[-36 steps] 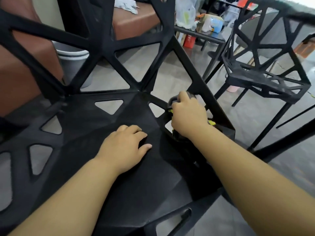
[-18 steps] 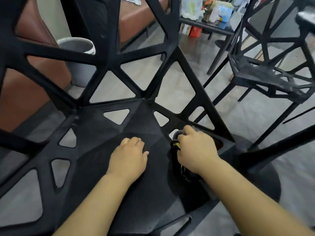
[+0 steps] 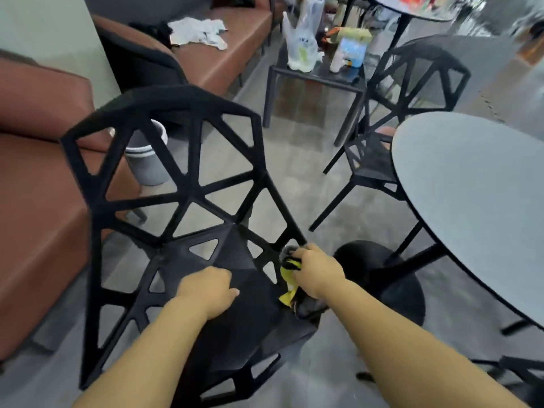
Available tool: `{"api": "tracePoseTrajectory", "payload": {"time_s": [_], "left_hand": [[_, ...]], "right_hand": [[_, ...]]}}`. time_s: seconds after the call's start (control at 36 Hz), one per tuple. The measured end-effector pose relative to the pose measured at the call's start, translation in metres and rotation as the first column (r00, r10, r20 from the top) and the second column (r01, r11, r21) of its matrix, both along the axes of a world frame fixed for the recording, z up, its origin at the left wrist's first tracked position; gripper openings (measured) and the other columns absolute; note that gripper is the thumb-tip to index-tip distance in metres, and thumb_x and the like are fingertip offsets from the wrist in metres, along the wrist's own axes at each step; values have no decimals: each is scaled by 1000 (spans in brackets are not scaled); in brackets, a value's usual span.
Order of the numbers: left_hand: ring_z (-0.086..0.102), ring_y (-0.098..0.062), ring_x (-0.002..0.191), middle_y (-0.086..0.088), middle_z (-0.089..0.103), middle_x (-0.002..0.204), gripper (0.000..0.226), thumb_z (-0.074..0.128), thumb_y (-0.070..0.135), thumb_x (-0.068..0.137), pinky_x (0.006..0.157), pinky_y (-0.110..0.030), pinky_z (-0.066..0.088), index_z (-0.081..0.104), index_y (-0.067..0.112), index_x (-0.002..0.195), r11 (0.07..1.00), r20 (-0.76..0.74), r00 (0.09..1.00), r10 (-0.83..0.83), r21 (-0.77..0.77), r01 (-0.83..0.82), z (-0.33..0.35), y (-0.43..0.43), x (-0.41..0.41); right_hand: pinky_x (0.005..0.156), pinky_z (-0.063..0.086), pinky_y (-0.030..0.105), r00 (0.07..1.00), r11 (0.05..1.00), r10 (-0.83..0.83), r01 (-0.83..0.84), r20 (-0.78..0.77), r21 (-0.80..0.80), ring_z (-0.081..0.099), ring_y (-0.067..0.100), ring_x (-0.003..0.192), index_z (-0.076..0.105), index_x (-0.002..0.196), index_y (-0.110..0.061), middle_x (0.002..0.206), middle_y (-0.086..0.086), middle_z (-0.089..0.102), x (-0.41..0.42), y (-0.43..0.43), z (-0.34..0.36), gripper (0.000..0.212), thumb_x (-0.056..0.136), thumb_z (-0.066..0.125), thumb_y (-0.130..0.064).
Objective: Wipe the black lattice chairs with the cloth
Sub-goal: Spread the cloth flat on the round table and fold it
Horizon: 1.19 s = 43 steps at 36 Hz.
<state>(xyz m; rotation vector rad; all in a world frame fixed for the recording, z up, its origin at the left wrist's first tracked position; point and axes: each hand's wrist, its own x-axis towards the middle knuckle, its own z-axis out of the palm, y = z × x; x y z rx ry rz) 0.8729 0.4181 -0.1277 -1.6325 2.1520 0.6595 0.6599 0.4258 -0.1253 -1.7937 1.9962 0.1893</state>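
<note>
Now the cloth sits at the right edge of the chair seat.
The left hand (image 3: 207,290) rests on the middle of the seat (image 3: 244,325) of the near black lattice chair (image 3: 164,201), fingers curled under, holding nothing. At the seat's right edge the right hand (image 3: 316,272) grips the yellow and dark cloth (image 3: 290,282), bunched under its fingers. The cloth runs front to back along that edge, so the right hand is nearer. The back bars rise just past its fingers. Far beyond the seat, to the right, stands a second lattice chair (image 3: 412,83). Since half a second ago both hands have stayed put, but more yellow shows now.
</note>
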Motion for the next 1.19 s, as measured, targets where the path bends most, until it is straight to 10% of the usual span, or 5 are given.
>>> {"api": "tracePoseTrajectory", "payload": {"time_s": [0.61,0.75,0.89,1.19], "left_hand": [[56,-8,79,14,58,81,18,48,44,91,72,-29,49,58,29,85,954,-403,866,-296,-161,251,275,36,-94],[47,-9,120,16,46,135,44,51,46,91,92,-27,37,42,37,133,944,-541,774,-328,-161,288,299,57,-144],[31,-4,133,20,28,147,72,62,51,82,103,-26,29,22,46,142,918,-714,587,-382,-219,331,319,72,-199],[57,-8,73,8,60,84,16,71,29,81,61,-19,43,61,39,89,957,-858,434,-274,-200,210,341,92,-330]], "right_hand": [[92,39,29,898,831,-316,418,305,-368,51,19,110,57,121,-17,125,-3,50,-92,127,308,31,91,58,-25],[89,33,18,835,756,-328,512,442,-408,49,14,109,59,115,-13,114,-4,53,-125,165,343,28,88,61,-10],[89,40,14,760,713,-249,564,601,-418,54,8,101,62,106,-19,110,-3,60,-157,199,371,24,87,61,-3],[80,39,6,740,661,-231,595,631,-456,56,-12,89,64,106,-25,97,-19,64,-258,230,397,26,89,60,-6]]}}
